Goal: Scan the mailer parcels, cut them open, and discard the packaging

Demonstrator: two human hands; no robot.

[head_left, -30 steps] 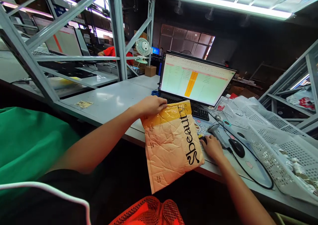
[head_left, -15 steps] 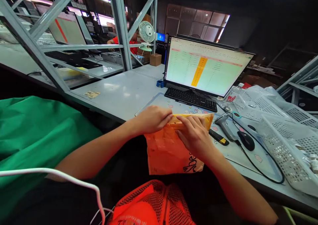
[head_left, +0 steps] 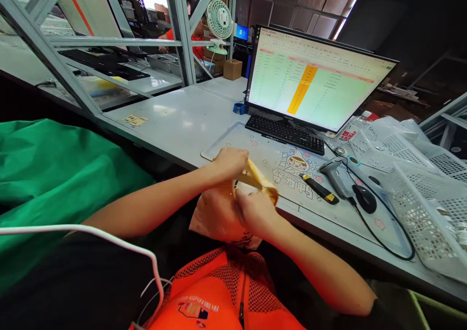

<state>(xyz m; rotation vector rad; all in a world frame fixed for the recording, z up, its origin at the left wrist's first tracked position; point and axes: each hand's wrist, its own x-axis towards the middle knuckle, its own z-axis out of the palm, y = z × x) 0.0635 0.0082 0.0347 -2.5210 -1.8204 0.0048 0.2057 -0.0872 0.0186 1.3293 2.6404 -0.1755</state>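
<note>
An orange mailer bag (head_left: 215, 211) with dark lettering is held between both hands, over my lap at the desk's front edge. Its yellow top edge is pulled apart and the mouth gapes. My left hand (head_left: 231, 164) is closed on the far side of the rim. My right hand (head_left: 255, 211) grips the near side, its thumb at the opening. Something whitish shows inside the mouth, too little to name. A black and yellow utility knife (head_left: 319, 189) lies on the desk mat (head_left: 270, 167), right of the bag.
Behind the mat stand a keyboard (head_left: 284, 134) and a monitor (head_left: 314, 82). To the right are a barcode scanner (head_left: 335, 177), a mouse (head_left: 364, 199) and white plastic baskets (head_left: 419, 213). A metal frame (head_left: 178, 33) rises at the left; a person in red (head_left: 199, 50) is beyond it.
The bag's top, flat and closed half a second ago, is now spread open. Both hands and the bag have moved left and tilted, uncovering the mat's printed figure and the whole knife.
</note>
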